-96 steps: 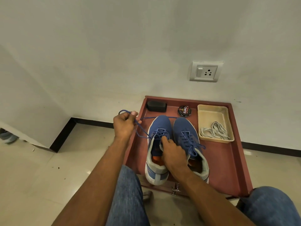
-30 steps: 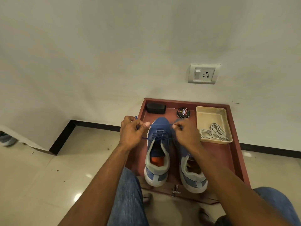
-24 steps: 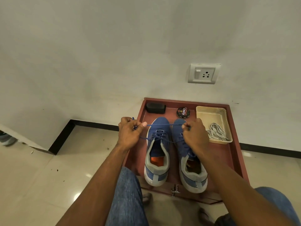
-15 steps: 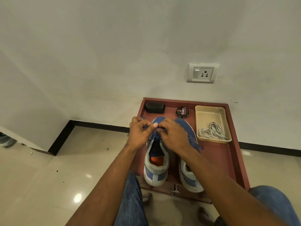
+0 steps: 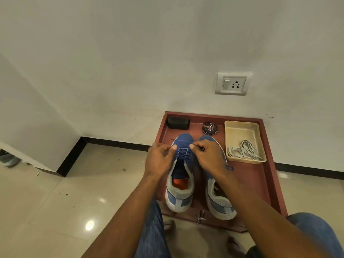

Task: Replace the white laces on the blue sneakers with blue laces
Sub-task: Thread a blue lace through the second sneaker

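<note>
Two blue sneakers stand side by side, toes to the wall, on a reddish-brown tray (image 5: 268,185). The left sneaker (image 5: 179,185) carries a blue lace (image 5: 183,154) threaded through its eyelets. My left hand (image 5: 159,161) pinches one end of that lace at the shoe's left side. My right hand (image 5: 208,157) pinches the other end just right of the eyelets. Both hands sit close together over the laced area. The right sneaker (image 5: 217,198) is partly hidden by my right forearm; a bit of its blue lace (image 5: 229,168) shows beside it. The white laces (image 5: 243,151) lie bundled in a beige tray (image 5: 242,131).
A black brush-like block (image 5: 178,123) and a round shoe polish tin (image 5: 210,128) stand at the tray's far edge. The wall with a socket plate (image 5: 233,83) rises right behind. Tiled floor lies to the left; my jeans-clad knees (image 5: 316,237) flank the tray's near side.
Three seconds ago my right hand rested on the left sneaker's tongue. It then took a lace end, both hands pulled the ends apart, and now they have come together over the eyelets.
</note>
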